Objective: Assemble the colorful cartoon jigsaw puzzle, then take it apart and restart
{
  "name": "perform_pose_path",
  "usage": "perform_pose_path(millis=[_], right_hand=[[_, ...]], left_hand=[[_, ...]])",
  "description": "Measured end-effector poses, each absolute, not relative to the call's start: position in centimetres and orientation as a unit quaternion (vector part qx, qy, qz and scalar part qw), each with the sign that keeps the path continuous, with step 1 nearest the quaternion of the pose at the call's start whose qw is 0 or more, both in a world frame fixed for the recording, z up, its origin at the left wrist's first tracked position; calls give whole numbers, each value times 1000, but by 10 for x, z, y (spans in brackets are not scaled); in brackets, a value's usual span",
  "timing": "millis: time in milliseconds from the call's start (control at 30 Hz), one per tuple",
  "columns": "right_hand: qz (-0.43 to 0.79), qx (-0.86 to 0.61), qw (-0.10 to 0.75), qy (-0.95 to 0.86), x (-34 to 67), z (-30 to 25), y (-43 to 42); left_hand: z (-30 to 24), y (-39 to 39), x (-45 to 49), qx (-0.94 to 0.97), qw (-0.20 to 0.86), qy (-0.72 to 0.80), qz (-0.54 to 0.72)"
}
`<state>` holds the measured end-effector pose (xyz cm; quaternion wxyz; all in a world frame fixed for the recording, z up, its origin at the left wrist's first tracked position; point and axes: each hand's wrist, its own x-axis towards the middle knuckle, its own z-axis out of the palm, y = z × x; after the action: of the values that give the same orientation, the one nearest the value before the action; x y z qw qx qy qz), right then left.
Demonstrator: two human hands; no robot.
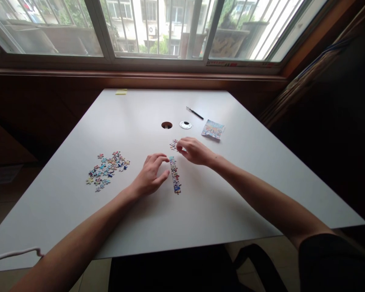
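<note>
A narrow strip of joined jigsaw pieces point(175, 177) lies lengthwise in front of me on the white table point(231, 194). Beside its upper left edge is my left hand point(152, 175), thumb and fingers apart, the fingertips at or very near the strip. My right hand point(192, 150) is curled over a small group of loose jigsaw pieces point(173, 144) just beyond the strip's far end. Its thumb and fingers are drawn together, and whatever lies between them is hidden. A larger heap of loose jigsaw pieces point(108, 168) is spread to the left of my left hand.
Beyond my right hand lie a creased picture sheet point(213, 129) and a black pen point(195, 113). A round cable hole point(166, 125) is cut in the tabletop, its cover point(185, 125) beside it. Yellow sticky notes point(121, 92) sit at the far edge; a white cable point(15, 254) crosses the near left corner.
</note>
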<state>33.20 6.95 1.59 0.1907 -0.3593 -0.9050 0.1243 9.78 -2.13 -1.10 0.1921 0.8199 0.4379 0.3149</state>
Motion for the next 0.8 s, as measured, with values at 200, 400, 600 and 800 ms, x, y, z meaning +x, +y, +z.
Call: perform_pose_path(millis=[200, 400, 600, 800], right_hand=[[458, -372, 324, -740, 351, 0, -2], [447, -332, 285, -780, 359, -1, -25], [370, -328, 235, -837, 368, 9, -20], [346, -311, 191, -865, 376, 15, -22]], left_hand=[[-8, -22, 95, 837, 207, 396, 316], [-6, -23, 94, 838, 225, 381, 318], [-5, -23, 94, 841, 231, 379, 309], [-3, -24, 94, 840, 235, 381, 308]])
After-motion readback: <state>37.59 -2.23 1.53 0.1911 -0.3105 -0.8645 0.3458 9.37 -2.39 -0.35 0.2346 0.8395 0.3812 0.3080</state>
